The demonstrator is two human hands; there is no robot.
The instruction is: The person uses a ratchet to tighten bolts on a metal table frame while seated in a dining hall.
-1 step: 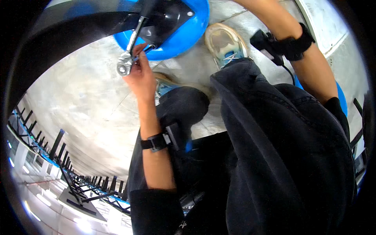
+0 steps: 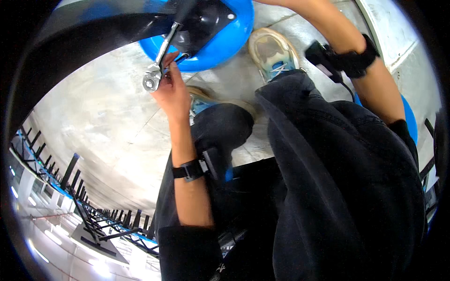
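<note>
A silver ratchet wrench (image 2: 165, 46) with a black grip slants across a black bracket (image 2: 211, 21) fixed to a round blue disc (image 2: 242, 40). My left hand (image 2: 172, 91) is closed at the wrench's round head, fingers curled behind and beneath it. A short dark metal rod or bolt (image 2: 183, 57) shows beside these fingertips, against the bracket; its far end is hidden. My right forearm (image 2: 335, 25) reaches up to the top edge, where only the wrist and heel of my right hand (image 2: 276, 2) show. Its fingers are out of the picture.
A thick curved black part (image 2: 84, 33) arches over the upper left. My shoes (image 2: 272, 51) stand on the grey concrete floor (image 2: 103, 126) below the disc. Another blue round edge (image 2: 409, 119) shows at the right. Racks with black prongs (image 2: 84, 201) line the lower left.
The whole view has shifted very slightly, so everything sits a little further right. My left hand keeps its place at the wrench head.
</note>
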